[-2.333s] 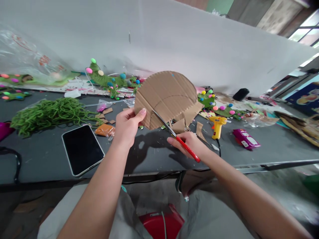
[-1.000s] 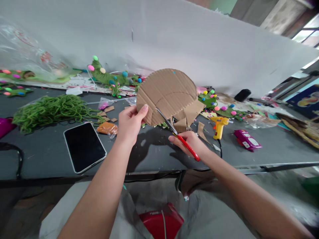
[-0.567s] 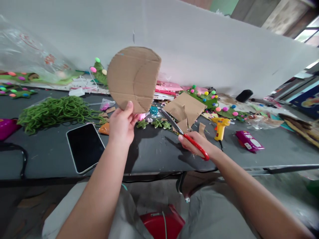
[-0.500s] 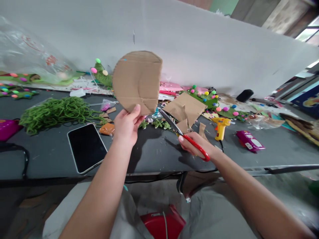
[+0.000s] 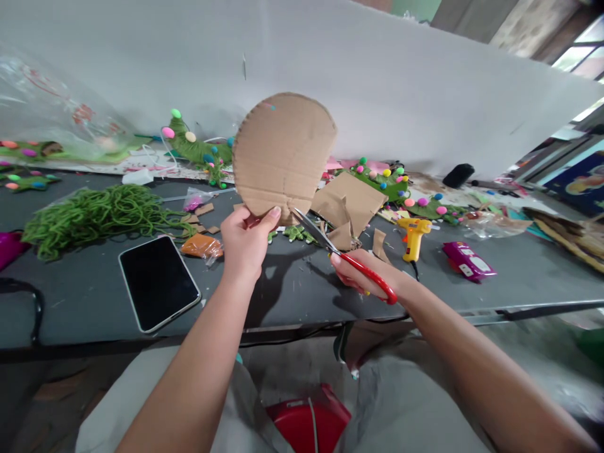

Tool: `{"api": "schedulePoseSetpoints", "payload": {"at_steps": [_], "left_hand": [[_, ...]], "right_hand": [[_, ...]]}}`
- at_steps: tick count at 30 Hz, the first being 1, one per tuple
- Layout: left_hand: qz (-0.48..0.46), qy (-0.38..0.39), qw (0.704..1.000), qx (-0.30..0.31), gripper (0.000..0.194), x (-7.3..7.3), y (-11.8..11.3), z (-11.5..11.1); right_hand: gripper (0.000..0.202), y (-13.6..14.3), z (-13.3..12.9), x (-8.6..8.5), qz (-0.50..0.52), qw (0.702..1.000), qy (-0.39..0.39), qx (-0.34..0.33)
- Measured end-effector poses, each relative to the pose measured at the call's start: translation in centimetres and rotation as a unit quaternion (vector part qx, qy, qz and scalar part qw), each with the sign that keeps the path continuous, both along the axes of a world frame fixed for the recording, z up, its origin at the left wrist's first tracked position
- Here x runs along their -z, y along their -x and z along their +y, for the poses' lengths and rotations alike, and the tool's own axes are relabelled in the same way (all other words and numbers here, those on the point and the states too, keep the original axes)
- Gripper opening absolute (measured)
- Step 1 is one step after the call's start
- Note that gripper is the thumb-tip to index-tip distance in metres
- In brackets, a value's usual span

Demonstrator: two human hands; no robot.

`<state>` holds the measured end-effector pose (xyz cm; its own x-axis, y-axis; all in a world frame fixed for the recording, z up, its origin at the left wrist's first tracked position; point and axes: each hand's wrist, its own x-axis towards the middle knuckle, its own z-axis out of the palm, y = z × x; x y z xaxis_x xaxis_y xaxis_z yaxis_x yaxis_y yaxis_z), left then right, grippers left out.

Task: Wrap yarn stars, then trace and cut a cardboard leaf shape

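My left hand (image 5: pixel 248 242) pinches the lower edge of a rounded cardboard piece (image 5: pixel 283 148), thumb in front, and holds it upright above the table. The piece has a curved outline with a straighter right side and crease lines near its bottom. In my right hand (image 5: pixel 361 274) is a pair of scissors (image 5: pixel 368 275) with red handles, my fingers closed round them. The blades point up and left, their tips at the lower part of the cardboard; whether they touch it I cannot tell.
On the dark table (image 5: pixel 278 302) lie green yarn (image 5: pixel 104 217), a tablet (image 5: pixel 159 283), cardboard scraps (image 5: pixel 352 204), a yellow glue gun (image 5: pixel 414 238) and a purple packet (image 5: pixel 469 261). Green decorations with coloured pompoms (image 5: pixel 198 145) sit along the white wall (image 5: pixel 401 82).
The cardboard has been turned in my left hand and shifted right, so its straight edge now slants. The scissors have moved slightly left, their tips now at the cardboard's lower part.
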<state>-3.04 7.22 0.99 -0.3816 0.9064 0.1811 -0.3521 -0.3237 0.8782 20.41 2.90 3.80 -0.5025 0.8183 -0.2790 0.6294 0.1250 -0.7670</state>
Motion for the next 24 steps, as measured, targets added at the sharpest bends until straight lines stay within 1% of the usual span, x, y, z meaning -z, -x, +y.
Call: {"api": "schedulePoseSetpoints", "payload": {"at_steps": [5, 9, 13, 18, 24], "left_hand": [[0.047, -0.026, 0.998, -0.023, 0.025, 0.5, -0.2, 0.0], [0.071, -0.039, 0.996, -0.034, 0.028, 0.5, -0.4, 0.1], [0.067, -0.024, 0.997, -0.032, 0.027, 0.5, -0.6, 0.2], [0.061, -0.008, 0.998, -0.024, 0.024, 0.6, -0.7, 0.0], [0.061, -0.015, 0.998, -0.031, 0.025, 0.2, -0.8, -0.3]], "right_hand": [[0.068, -0.1, 0.1, 0.3, -0.020, 1.000, -0.001, 0.010], [0.068, 0.0, 0.1, 0.2, -0.025, 1.000, -0.005, 0.017], [0.068, 0.4, -0.1, -0.1, -0.029, 0.999, -0.014, 0.032], [0.070, 0.9, -0.3, -0.1, -0.065, 0.996, -0.009, 0.064], [0.067, 1.2, -0.1, 0.2, -0.092, 0.992, -0.052, 0.075]]}}
